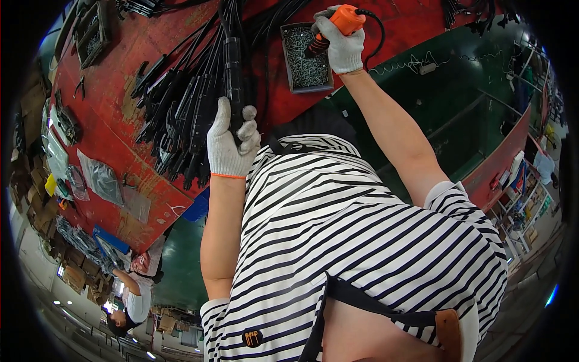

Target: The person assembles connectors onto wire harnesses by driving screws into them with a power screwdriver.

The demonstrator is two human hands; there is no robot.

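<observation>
My left hand [234, 137], in a white knit glove, is closed around the lower end of a long black plastic housing [233, 72]. Its thumb lies along one side and the fingers curl round the other. To the left of it spreads a bundle of similar black cabled parts [190, 120]. In the gloved grip of my right hand [346, 51] is an orange corded electric screwdriver [348, 20]. Its dark tip end points down to the left, over a tray [311, 90] of small silvery screws [307, 63]. Whether the tip touches the screws I cannot tell.
The red worktop [120, 60] has worn patches. Left on it lie a second box of screws [92, 39], pliers [80, 87] and plastic bags [99, 178]. A coiled cord [413, 63] hangs over a green surface at right. Another person [136, 295] works at lower left.
</observation>
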